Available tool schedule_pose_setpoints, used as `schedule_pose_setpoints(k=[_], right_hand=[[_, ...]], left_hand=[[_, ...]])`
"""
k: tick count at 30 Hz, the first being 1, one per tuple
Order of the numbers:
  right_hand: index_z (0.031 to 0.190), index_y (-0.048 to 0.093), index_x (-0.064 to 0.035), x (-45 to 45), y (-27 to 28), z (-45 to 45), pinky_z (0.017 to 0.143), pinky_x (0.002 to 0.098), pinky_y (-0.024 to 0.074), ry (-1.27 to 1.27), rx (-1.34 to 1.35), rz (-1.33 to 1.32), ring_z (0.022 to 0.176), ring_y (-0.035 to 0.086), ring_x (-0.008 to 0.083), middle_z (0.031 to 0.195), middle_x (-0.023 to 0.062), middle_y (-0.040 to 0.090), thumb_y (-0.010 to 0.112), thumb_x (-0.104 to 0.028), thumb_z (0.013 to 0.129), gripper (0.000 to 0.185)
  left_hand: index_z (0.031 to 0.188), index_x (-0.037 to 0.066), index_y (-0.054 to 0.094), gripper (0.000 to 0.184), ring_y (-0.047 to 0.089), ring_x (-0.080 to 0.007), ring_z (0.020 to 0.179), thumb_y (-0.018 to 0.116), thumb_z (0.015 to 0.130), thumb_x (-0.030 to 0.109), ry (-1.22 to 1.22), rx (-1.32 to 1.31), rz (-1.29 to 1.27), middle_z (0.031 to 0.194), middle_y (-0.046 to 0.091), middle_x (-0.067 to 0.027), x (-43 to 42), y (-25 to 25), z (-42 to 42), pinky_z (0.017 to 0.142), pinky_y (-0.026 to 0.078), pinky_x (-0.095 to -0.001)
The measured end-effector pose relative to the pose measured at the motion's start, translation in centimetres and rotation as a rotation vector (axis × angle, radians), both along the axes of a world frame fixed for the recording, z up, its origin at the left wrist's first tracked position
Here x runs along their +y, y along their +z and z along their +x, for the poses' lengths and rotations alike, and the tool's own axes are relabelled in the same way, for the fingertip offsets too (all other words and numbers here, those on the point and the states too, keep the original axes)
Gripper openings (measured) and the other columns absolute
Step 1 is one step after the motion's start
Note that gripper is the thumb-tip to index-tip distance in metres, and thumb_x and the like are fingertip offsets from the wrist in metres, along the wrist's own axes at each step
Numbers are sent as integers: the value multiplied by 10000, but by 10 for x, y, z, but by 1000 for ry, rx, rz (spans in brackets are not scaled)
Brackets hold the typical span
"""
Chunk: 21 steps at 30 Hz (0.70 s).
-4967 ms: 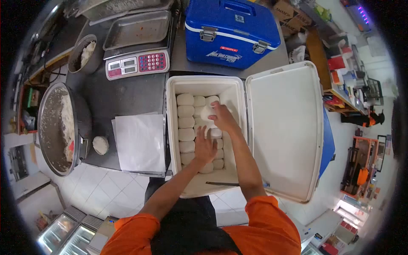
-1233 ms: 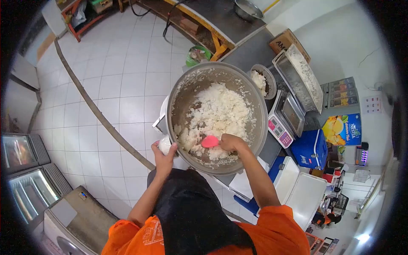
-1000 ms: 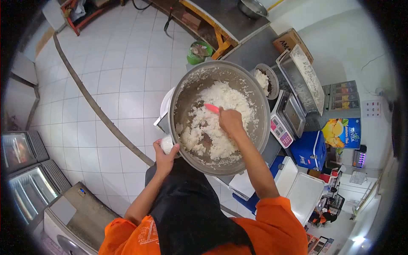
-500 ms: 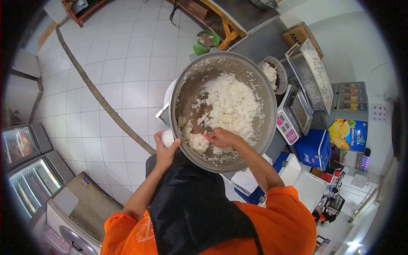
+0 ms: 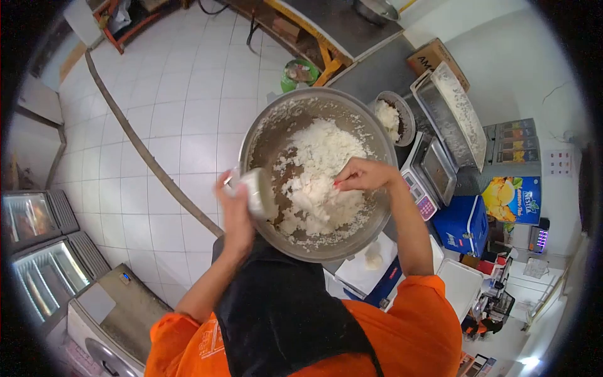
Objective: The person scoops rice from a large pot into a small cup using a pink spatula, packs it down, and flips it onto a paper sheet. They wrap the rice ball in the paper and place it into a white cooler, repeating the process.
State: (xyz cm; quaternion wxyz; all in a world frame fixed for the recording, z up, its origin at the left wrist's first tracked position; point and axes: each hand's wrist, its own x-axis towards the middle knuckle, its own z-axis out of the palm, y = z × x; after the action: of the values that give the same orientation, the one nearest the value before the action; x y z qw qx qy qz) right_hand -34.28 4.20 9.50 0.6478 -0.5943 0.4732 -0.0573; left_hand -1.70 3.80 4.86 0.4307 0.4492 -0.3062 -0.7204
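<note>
A large round metal pot (image 5: 276,129) in front of me holds a mound of white cooked rice (image 5: 330,147). My left hand (image 5: 235,212) grips a small whitish cup (image 5: 259,193) at the pot's left rim, tilted with its mouth towards the rice; motion blurs it. Over the rice, my right hand (image 5: 365,173) is closed on the red handle of a serving spoon (image 5: 338,185). The spoon's far end is blurred among the rice, so its shape is hidden.
Right of the pot stand a smaller bowl with rice (image 5: 405,116), a digital scale (image 5: 422,191) and a rice-specked metal pan (image 5: 440,119). A blue cooler (image 5: 461,223) sits farther right. A green bin (image 5: 290,81) is behind the pot; a hose (image 5: 147,147) crosses the tiled floor.
My left hand has tipped the cup over towards the pot's inside. My right hand has moved up and right with the spoon, away from the near-left part of the rice.
</note>
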Motion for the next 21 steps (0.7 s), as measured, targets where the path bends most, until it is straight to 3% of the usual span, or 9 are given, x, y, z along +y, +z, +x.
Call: schedule_pose_setpoints(k=[2, 3, 5, 7, 9, 11, 15, 17, 21], right_hand=[[791, 624, 70, -7, 40, 7, 618, 338, 432, 6, 62, -40, 676, 550, 102, 689, 9, 630, 657, -199, 926, 303], [824, 648, 51, -10, 53, 21, 602, 349, 444, 107, 343, -219, 651, 587, 156, 706, 59, 654, 607, -152, 924, 230], [890, 676, 36, 4, 45, 53, 604, 378, 514, 184, 871, -589, 675, 667, 329, 745, 197, 666, 530, -108, 882, 206], [1050, 647, 59, 28, 43, 95, 598, 396, 551, 91, 1023, -850, 686, 693, 330, 726, 190, 670, 532, -101, 867, 268], [1088, 639, 45, 41, 39, 112, 631, 417, 552, 5, 1113, -789, 688, 690, 322, 728, 164, 674, 566, -110, 836, 305], [1254, 550, 46, 50, 52, 114, 661, 444, 551, -106, 1209, -711, 716, 694, 296, 734, 127, 676, 596, -102, 808, 472], [1196, 601, 42, 64, 103, 83, 680, 462, 534, -246, 1245, -493, 755, 695, 330, 774, 167, 688, 555, -106, 877, 355], [1111, 653, 6, 81, 99, 61, 722, 487, 510, -671, 695, -494, 797, 680, 390, 825, 223, 687, 502, -164, 948, 280], [1051, 676, -13, 103, 17, 76, 759, 484, 493, -831, 447, -351, 840, 651, 435, 860, 265, 666, 485, -225, 979, 294]], left_hand=[[1450, 156, 285, 495, 536, -304, 1191, 385, 1035, 407, -174, 194, 272, 1313, 511, -126, -2, 2, -42, 1024, 446, -496], [1393, 105, 403, 475, 536, -294, 1195, 355, 1030, 408, -310, 472, 499, 1294, 539, -136, -8, -12, -61, 1040, 430, -490], [1364, 85, 443, 461, 537, -292, 1200, 343, 1027, 383, -296, 562, 550, 1297, 545, -144, -10, -14, -90, 1039, 431, -489], [1336, 65, 482, 454, 539, -291, 1204, 331, 1025, 359, -296, 647, 614, 1299, 550, -152, -19, -30, -105, 1038, 431, -487], [1199, 128, 588, 435, 622, -255, 1084, 313, 1041, 426, -286, 709, 593, 1194, 640, -85, -27, -46, -114, 906, 502, -480], [1260, 84, 539, 433, 576, -285, 1154, 305, 1033, 369, -312, 729, 585, 1262, 585, -130, -28, -46, -114, 970, 472, -482], [1321, 39, 490, 455, 530, -325, 1218, 290, 1028, 324, -298, 715, 599, 1335, 522, -175, -29, -36, -112, 1013, 463, -477], [1316, 39, 493, 456, 529, -327, 1219, 288, 1030, 329, -271, 704, 641, 1338, 520, -173, -28, -36, -112, 1004, 471, -475], [1259, 62, 539, 406, 562, -277, 1180, 318, 1030, 314, -344, 673, 591, 1269, 572, -139, -30, -41, -117, 997, 489, -463]])
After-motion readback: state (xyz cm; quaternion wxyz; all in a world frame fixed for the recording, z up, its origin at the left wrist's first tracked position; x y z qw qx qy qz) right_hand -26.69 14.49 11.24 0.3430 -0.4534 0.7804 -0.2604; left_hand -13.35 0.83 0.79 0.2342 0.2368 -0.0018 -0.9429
